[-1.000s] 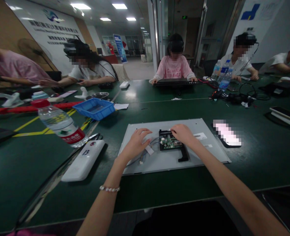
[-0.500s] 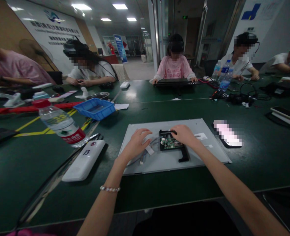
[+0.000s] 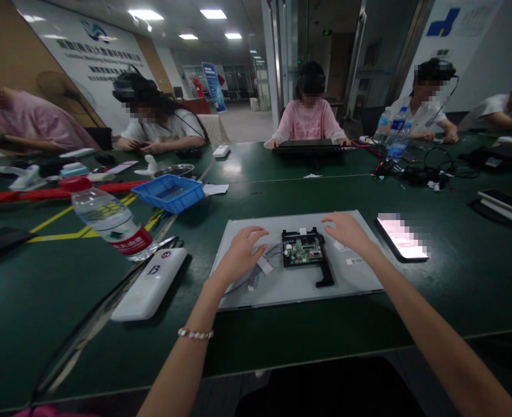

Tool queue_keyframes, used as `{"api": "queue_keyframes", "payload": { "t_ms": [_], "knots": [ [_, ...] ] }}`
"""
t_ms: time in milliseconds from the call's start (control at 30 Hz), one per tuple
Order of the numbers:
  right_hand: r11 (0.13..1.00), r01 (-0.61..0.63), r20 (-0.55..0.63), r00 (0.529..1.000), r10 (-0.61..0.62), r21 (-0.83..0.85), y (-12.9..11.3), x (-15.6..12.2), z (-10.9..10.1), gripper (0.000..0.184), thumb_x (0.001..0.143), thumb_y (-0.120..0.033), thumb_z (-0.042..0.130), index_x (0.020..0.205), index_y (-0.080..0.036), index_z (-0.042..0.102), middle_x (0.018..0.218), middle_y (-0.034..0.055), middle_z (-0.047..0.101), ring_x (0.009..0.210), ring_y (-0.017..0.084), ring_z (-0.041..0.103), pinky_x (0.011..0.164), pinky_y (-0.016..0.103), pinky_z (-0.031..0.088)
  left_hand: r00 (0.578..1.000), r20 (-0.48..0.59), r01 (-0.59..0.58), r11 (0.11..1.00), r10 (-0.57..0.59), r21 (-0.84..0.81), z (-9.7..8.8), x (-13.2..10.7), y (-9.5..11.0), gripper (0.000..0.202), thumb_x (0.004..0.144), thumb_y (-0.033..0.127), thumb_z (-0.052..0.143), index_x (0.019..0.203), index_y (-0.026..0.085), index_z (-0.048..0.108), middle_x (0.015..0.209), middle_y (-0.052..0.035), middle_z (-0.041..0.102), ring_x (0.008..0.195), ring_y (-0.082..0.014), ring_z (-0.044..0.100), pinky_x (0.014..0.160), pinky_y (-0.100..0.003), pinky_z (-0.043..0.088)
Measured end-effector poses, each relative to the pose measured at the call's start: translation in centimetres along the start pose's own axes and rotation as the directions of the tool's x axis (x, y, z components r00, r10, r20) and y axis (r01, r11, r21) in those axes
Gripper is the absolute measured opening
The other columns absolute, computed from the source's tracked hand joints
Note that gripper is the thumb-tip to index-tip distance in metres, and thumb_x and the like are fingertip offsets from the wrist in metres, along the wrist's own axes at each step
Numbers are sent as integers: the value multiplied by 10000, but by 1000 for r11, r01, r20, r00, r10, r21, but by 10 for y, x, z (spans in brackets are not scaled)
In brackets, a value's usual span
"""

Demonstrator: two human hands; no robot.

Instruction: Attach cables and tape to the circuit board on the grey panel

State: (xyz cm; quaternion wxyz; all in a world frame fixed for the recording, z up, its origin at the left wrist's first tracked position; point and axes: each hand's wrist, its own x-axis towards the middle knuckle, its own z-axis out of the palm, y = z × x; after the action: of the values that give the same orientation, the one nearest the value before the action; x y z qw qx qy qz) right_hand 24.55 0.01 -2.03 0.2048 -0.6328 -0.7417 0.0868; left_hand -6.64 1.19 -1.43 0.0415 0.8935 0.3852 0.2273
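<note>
A flat grey metal-backed panel [image 3: 264, 292] lies on the green table before me. On it sits a black plastic bracket [image 3: 326, 272] with a green circuit board [image 3: 302, 251] inside. Grey cables [image 3: 273, 250] run from the board's left side toward my left hand [image 3: 244, 250], which hovers at the panel's left part with fingers apart and nothing in them. To the right of the bracket, my right hand [image 3: 345, 230] is over the panel, its fingers loosely spread and holding nothing. White labels [image 3: 355, 261] show on the panel near it.
Left of the panel are a white power bank [image 3: 152, 286] marked 13, a tilted water bottle [image 3: 112, 223] and a blue tray [image 3: 169, 200]. A lit phone [image 3: 401, 237] lies to the right. Several people sit around the table; one person [image 3: 310, 119] opposite holds a dark panel [image 3: 310, 146].
My right hand has let go of the black bracket's top edge and moved right, uncovering its upper right corner. My left hand has stayed in place.
</note>
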Motion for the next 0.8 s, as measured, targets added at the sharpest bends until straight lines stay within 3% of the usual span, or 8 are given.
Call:
{"api": "queue_keyframes", "payload": {
  "t_ms": [200, 400, 567, 700, 800],
  "knots": [
    [992, -110, 89, 991, 104, 64, 36, -23, 5, 356, 730, -299, 619, 1044, -137, 659, 1052, 119, 647, 934, 218, 611, 835, 311, 444, 1000, -11, -18, 1000, 18, 11, 0, 4, 7, 283, 880, 239, 482, 1160, 238, 520, 1197, -51, 513, 1148, -214, 447, 1012, -417, 347],
    [989, -129, 112, 986, 121, 66, 36, -33, 7, 305, 673, -267, 632, 947, -144, 688, 979, 114, 672, 869, 217, 627, 778, 300, 464, 999, -13, -50, 999, 50, 10, -4, 13, 26, 282, 884, 237, 476, 1164, 236, 511, 1206, -57, 509, 1160, -228, 440, 1006, -443, 344],
    [969, -135, 132, 985, 110, 206, 37, -34, 12, 194, 690, -231, 579, 840, -161, 682, 824, 63, 696, 779, 183, 646, 712, 274, 480, 992, 35, -119, 993, 119, -7, -6, 28, 55, 285, 878, 205, 470, 1159, 219, 515, 1178, -60, 528, 1142, -224, 454, 989, -423, 353],
    [940, -151, 107, 987, 124, 305, 36, -35, 15, 217, 691, -225, 581, 882, -167, 667, 831, 49, 694, 726, 159, 650, 663, 249, 482, 982, 97, -159, 987, 162, -38, 7, 41, 78, 268, 883, 215, 457, 1140, 225, 535, 1157, -60, 542, 1119, -225, 476, 972, -422, 359],
    [944, -176, 75, 984, 162, 277, 37, -36, 14, 298, 681, -250, 615, 962, -162, 660, 894, 63, 692, 717, 156, 647, 662, 250, 477, 973, 129, -187, 982, 190, -38, 23, 47, 90, 262, 882, 214, 454, 1127, 215, 545, 1163, -72, 539, 1122, -228, 476, 966, -416, 362]
  ]
}}
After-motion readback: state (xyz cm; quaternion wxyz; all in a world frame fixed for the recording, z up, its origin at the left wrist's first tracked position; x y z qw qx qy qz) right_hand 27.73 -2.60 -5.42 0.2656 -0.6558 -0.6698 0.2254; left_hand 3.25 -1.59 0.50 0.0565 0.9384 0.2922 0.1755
